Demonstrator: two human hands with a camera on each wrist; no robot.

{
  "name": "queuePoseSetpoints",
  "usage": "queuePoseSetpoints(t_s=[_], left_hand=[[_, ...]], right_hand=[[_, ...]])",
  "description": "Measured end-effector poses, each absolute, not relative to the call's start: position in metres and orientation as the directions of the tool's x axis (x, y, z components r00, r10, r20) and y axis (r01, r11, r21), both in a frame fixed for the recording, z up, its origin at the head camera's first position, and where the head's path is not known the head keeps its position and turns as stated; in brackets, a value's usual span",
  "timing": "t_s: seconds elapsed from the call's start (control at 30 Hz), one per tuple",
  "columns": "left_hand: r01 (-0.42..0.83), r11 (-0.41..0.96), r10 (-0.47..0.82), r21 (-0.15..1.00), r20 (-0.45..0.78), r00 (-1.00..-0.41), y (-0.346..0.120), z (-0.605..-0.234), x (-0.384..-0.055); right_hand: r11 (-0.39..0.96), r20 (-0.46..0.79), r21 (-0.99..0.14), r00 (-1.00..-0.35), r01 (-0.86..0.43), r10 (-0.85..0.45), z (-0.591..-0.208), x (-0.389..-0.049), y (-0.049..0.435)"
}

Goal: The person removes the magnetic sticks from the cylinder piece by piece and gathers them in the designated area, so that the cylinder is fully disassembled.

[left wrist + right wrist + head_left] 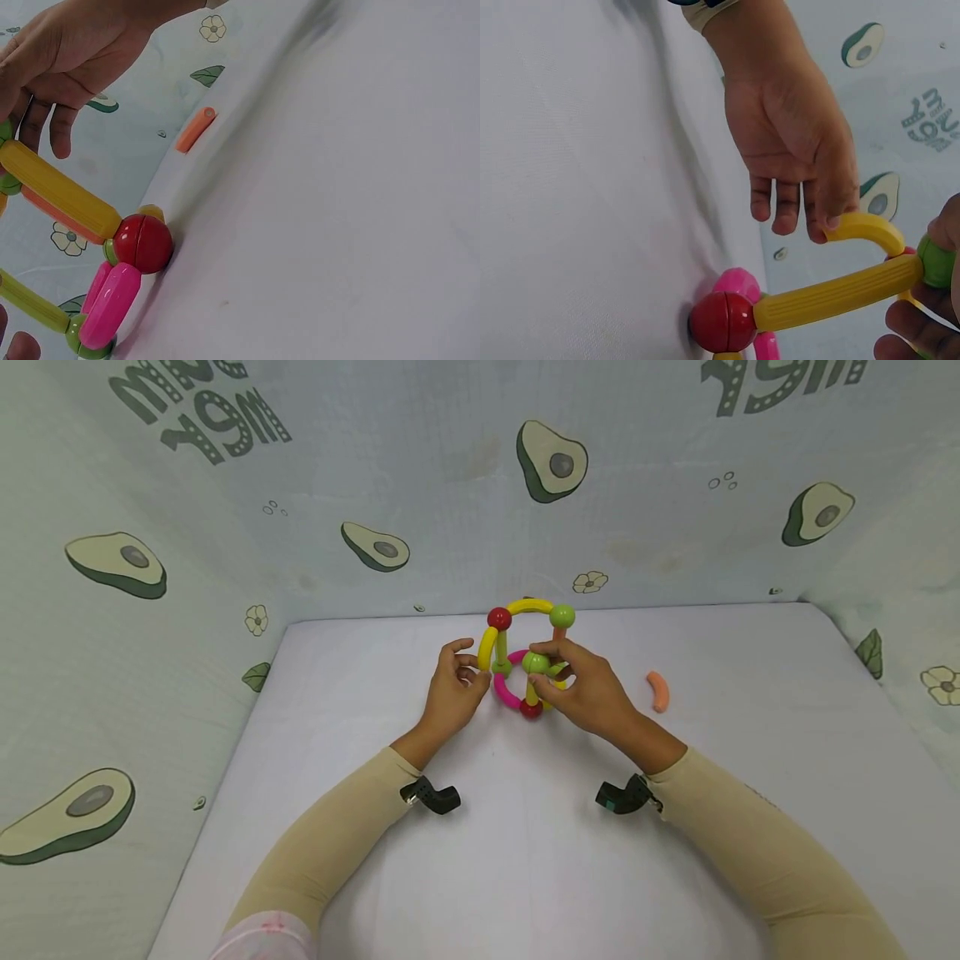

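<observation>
A frame of coloured magnetic-looking rods and balls stands on the table between both hands. My left hand (452, 693) pinches the free end of a curved yellow rod (866, 229), whose other end meets the upper red ball (499, 618). My right hand (592, 689) grips a green ball (536, 662) atop an upright yellow rod (840, 292). That rod stands on the lower red ball (142, 244), joined to a curved pink rod (110, 306). Behind, another curved yellow rod (529, 606) links the upper red ball to a second green ball (562, 616).
A loose curved orange rod (658, 692) lies on the white table (525, 860), right of the frame. A cloth (450, 460) printed with avocados hangs behind and beside the table. Each wrist wears a small black camera (431, 795).
</observation>
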State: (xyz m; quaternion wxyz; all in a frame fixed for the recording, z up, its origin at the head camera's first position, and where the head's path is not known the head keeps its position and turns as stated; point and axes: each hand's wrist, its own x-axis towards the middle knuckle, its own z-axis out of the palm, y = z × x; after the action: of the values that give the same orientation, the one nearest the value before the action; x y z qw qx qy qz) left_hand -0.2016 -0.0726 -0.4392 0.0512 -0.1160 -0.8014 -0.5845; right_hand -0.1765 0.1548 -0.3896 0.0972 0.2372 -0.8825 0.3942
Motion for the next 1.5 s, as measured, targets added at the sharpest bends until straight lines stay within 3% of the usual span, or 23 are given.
queuePoseSetpoints(t_s=[0.2, 0.33, 0.53, 0.67, 0.77, 0.97, 1.3, 1.5], left_hand=[[0.241, 0.297, 0.106, 0.924, 0.218, -0.970, -0.070, -0.438, -0.199], [0.308, 0.345, 0.052, 0.887, 0.310, -0.949, -0.066, -0.436, -0.192], [0.563, 0.423, 0.063, 0.710, 0.597, -0.800, -0.057, -0.427, -0.174], [0.669, 0.417, 0.187, 0.615, 0.662, -0.726, -0.052, -0.424, -0.166], [0.651, 0.401, 0.263, 0.645, 0.600, -0.756, -0.046, -0.425, -0.163], [0.494, 0.431, 0.313, 0.755, 0.389, -0.867, -0.036, -0.437, -0.167], [0.431, 0.404, 0.328, 0.807, 0.313, -0.892, -0.025, -0.442, -0.174], [0.408, 0.460, 0.295, 0.789, 0.297, -0.908, -0.021, -0.440, -0.175]], right_hand=[[0.574, 0.364, -0.650, -0.867, -0.498, -0.339, -0.391, -0.176, 0.155], [0.568, 0.368, -0.655, -0.867, -0.498, -0.336, -0.392, -0.176, 0.155], [0.553, 0.378, -0.663, -0.863, -0.504, -0.335, -0.393, -0.177, 0.155], [0.551, 0.379, -0.665, -0.864, -0.504, -0.333, -0.393, -0.176, 0.156], [0.551, 0.387, -0.660, -0.860, -0.511, -0.334, -0.393, -0.176, 0.156], [0.524, 0.397, -0.677, -0.856, -0.517, -0.332, -0.394, -0.177, 0.155], [0.496, 0.423, -0.690, -0.850, -0.527, -0.314, -0.398, -0.177, 0.154], [0.469, 0.423, -0.718, -0.858, -0.514, -0.292, -0.398, -0.176, 0.152]])
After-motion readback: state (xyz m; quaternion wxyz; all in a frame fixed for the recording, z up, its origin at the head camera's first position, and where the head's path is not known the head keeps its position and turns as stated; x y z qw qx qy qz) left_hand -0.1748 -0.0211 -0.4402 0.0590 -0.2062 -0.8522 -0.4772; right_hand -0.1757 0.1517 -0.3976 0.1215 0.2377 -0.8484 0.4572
